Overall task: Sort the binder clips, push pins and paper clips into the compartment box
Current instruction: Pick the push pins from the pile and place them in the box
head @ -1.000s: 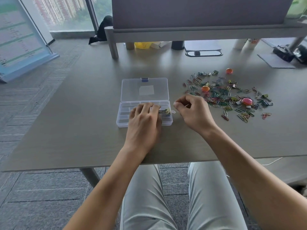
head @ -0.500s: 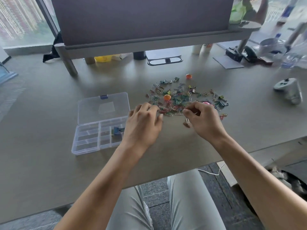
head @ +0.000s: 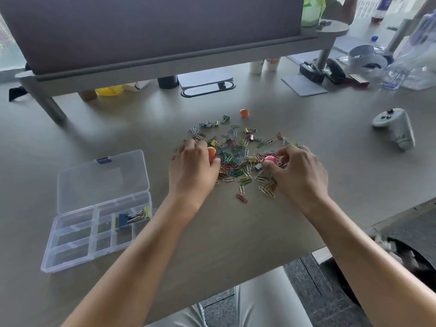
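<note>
The compartment box (head: 99,208) sits open on the grey desk (head: 70,138), off to the person's left, its clear lid (head: 101,178) laid flat behind the tray. A few binder clips (head: 132,217), blue and yellow, lie in one cell near its right edge. Well to the right of it, the heap of paper clips (head: 236,161) is spread across the desk, with more small binder clips mixed in along its far side. Both hands are down in the heap. The left hand (head: 193,168) has its fingers curled at the pile's left edge, an orange round pin (head: 211,151) right at its fingertips; whether it actually grips it I cannot tell. The right hand (head: 299,173) pinches a pink round pin (head: 269,159) between thumb and fingers. Another orange pin (head: 244,112) lies alone beyond the heap. A white game controller (head: 396,128) rests far right
</note>
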`<state>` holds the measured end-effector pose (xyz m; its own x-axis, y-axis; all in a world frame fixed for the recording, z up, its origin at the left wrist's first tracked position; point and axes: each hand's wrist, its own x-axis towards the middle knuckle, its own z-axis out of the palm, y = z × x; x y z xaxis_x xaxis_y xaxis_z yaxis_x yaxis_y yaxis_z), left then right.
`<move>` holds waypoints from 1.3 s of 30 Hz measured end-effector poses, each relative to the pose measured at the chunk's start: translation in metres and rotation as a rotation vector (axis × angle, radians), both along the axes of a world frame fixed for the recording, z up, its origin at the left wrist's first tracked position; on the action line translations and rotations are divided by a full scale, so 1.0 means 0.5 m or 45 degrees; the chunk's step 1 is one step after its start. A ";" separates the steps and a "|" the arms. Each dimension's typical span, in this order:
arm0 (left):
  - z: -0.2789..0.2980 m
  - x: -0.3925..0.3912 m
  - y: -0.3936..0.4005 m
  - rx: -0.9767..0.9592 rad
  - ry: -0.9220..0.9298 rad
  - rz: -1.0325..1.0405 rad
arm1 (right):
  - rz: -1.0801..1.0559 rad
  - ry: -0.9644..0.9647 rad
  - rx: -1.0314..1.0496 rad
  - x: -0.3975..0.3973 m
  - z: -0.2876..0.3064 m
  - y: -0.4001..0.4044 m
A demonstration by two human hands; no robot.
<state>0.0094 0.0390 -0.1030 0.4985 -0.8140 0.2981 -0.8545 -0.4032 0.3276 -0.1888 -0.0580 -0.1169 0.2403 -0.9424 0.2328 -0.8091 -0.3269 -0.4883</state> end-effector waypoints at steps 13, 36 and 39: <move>-0.019 0.020 -0.052 0.060 0.022 0.062 | 0.076 -0.028 -0.064 0.008 -0.003 -0.010; 0.011 0.008 0.155 -0.160 0.080 0.030 | 0.330 -0.274 -0.027 0.123 0.031 0.019; 0.013 0.005 0.135 -0.144 0.071 0.010 | 0.299 -0.217 -0.037 0.153 0.041 -0.050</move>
<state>0.0119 0.1068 -0.0964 0.5234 -0.7726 0.3593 -0.8304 -0.3679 0.4184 -0.1122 -0.0829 -0.0965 0.4065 -0.8578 0.3145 -0.6165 -0.5116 -0.5985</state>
